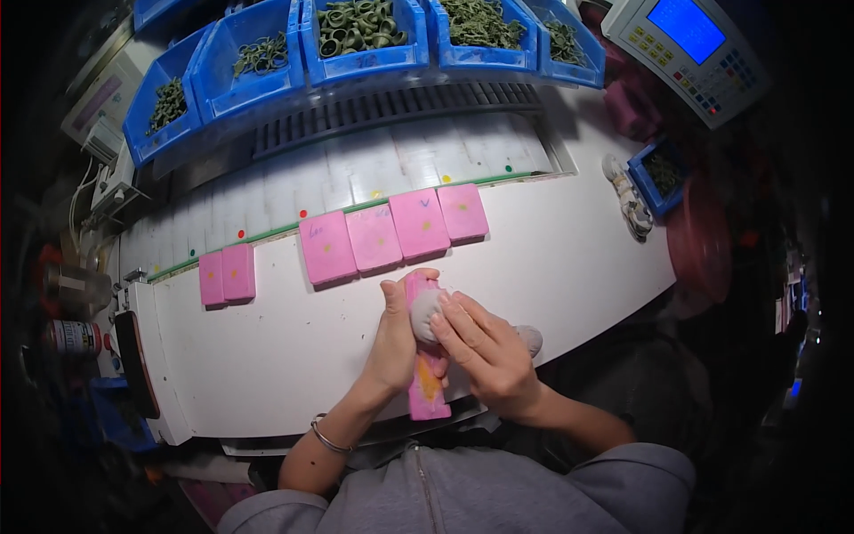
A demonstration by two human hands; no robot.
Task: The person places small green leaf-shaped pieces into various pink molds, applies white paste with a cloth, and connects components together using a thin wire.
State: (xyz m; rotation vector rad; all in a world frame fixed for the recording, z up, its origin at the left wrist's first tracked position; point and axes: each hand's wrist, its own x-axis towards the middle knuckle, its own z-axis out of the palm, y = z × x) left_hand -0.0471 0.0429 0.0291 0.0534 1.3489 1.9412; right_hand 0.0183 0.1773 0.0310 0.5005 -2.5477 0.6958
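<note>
Looks like a small-parts workshop, judging by the row of open blue plastic bins (pixel 369 63) holding little olive-green pieces (pixel 360 28), the broad white workbench (pixel 578 258) bearing flat pink rectangular blocks (pixel 421 224), and the pale boxy machine console (pixel 689 78) with a lit blue screen (pixel 686 29) and coloured keys (pixel 649 44).

Right hand (pixel 492 356) — fingers (pixel 464 336) extended
</note>
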